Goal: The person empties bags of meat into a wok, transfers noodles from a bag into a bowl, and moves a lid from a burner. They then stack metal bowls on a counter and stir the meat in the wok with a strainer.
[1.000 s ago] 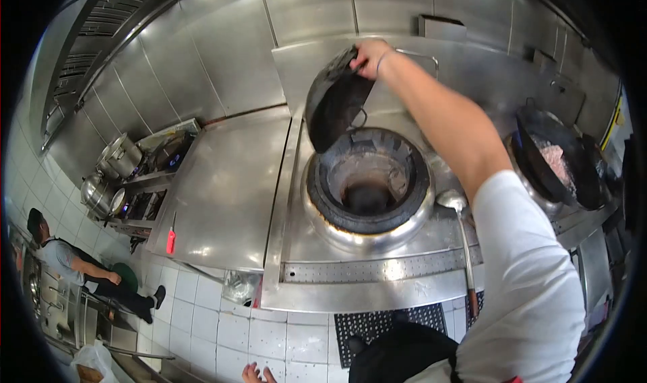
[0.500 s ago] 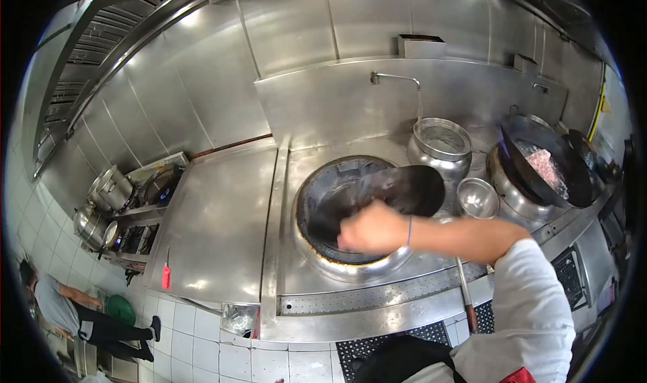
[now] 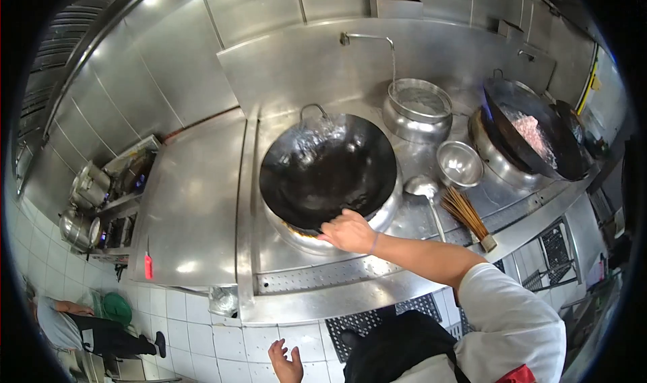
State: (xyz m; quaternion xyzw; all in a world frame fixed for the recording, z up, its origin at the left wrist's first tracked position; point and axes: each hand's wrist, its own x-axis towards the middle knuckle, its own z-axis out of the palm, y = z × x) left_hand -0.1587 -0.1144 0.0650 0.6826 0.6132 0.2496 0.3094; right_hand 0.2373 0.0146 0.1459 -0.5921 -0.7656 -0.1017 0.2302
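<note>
Right hand [image 3: 348,232] is clamped on the near rim of the big black wok [image 3: 328,169], which sits level on the round burner [image 3: 384,214] (ladle [image 3: 424,193] and bamboo brush [image 3: 468,216] lying just to its right), while the left hand [image 3: 288,363] hangs open and empty down over the floor tiles [image 3: 202,329].

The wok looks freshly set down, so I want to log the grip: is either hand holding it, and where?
The right hand grips the wok at its near rim; the left hand holds nothing.
</note>
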